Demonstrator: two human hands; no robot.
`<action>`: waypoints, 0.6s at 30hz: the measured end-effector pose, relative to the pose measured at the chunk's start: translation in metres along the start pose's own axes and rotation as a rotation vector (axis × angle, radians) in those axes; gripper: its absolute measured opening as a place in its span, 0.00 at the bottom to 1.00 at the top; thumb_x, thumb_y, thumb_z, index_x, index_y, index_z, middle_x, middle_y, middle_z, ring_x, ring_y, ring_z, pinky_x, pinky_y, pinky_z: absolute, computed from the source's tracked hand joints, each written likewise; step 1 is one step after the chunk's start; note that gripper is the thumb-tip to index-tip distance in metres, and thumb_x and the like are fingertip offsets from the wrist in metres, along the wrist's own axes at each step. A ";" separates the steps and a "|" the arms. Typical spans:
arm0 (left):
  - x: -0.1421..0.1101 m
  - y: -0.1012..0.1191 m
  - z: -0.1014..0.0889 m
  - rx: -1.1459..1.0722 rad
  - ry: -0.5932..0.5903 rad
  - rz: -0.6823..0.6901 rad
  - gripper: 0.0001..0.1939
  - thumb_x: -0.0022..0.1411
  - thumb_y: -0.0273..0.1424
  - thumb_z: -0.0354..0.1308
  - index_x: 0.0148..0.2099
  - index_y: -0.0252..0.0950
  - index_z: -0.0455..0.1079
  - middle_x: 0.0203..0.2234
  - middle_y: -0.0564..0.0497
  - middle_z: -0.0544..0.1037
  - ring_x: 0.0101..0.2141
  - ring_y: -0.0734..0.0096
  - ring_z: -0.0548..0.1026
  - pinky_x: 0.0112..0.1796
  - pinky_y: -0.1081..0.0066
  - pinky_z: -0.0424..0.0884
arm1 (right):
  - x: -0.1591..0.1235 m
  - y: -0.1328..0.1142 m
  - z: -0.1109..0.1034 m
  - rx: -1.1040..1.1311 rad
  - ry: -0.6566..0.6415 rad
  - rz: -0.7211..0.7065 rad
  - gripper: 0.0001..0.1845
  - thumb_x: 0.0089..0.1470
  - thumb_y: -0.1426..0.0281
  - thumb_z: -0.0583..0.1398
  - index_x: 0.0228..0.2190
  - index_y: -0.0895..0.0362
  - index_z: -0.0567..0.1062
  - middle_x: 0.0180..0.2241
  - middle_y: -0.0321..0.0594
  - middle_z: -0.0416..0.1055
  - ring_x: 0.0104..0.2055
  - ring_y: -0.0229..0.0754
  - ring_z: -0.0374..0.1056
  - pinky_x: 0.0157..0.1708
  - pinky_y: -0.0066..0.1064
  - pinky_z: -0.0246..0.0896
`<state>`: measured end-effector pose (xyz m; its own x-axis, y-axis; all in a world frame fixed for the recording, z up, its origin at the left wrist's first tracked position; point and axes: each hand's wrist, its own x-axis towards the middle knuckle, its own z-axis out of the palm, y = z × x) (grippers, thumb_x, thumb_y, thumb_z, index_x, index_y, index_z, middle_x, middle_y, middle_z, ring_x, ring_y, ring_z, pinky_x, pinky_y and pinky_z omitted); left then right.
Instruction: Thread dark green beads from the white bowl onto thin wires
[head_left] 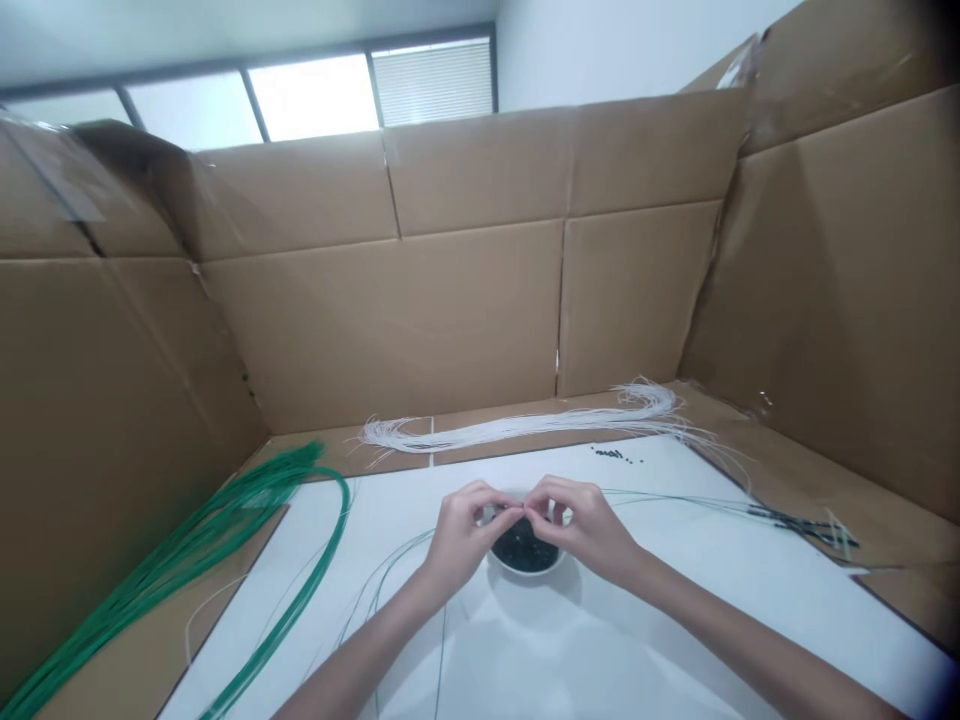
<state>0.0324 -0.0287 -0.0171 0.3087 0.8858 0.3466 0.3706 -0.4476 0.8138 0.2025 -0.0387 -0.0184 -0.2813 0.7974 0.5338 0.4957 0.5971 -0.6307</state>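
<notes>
My left hand (466, 532) and my right hand (585, 522) meet over a white bowl (527, 572), thumbs and forefingers pinched together and the fingertips of both nearly touching. A tiny dark speck shows between the fingertips, too small to name. Small black pieces (519, 548) fill the bowl just below. Thin green strands (401, 552) curve up from the lower left to my left hand. More thin green strands (675, 496) run rightward from behind my right hand; whether either hand grips a strand is hidden.
A thick bundle of green strands (217, 540) lies at the left. White strands (510, 430) stretch along the back. Small loose black pieces (615, 454) lie on the white board (660, 640). At the right are black-tipped strands (802, 524). Cardboard walls (465, 320) enclose the back and sides.
</notes>
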 end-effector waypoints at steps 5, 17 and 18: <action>0.012 -0.011 -0.014 -0.302 -0.150 -0.188 0.11 0.50 0.36 0.58 0.30 0.32 0.69 0.24 0.54 0.69 0.22 0.81 0.58 0.24 0.77 0.54 | 0.008 0.007 -0.005 0.057 -0.023 0.079 0.07 0.45 0.72 0.55 0.22 0.59 0.72 0.25 0.39 0.72 0.26 0.36 0.65 0.25 0.27 0.61; 0.011 -0.014 -0.034 -0.568 -0.421 -0.332 0.13 0.46 0.34 0.62 0.31 0.30 0.67 0.31 0.44 0.75 0.26 0.78 0.68 0.33 0.73 0.63 | 0.022 0.016 -0.019 0.071 -0.145 0.075 0.13 0.46 0.64 0.56 0.25 0.61 0.74 0.26 0.42 0.73 0.29 0.39 0.67 0.27 0.29 0.62; 0.011 -0.014 -0.035 -0.573 -0.426 -0.334 0.13 0.46 0.33 0.62 0.31 0.29 0.68 0.31 0.44 0.75 0.26 0.78 0.69 0.34 0.73 0.63 | 0.022 0.018 -0.020 0.067 -0.148 0.074 0.13 0.46 0.64 0.56 0.25 0.61 0.74 0.26 0.43 0.73 0.29 0.39 0.67 0.27 0.29 0.62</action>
<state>0.0002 -0.0082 -0.0088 0.6126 0.7870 -0.0729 0.0290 0.0699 0.9971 0.2213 -0.0118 -0.0066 -0.3664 0.8404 0.3994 0.4650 0.5372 -0.7037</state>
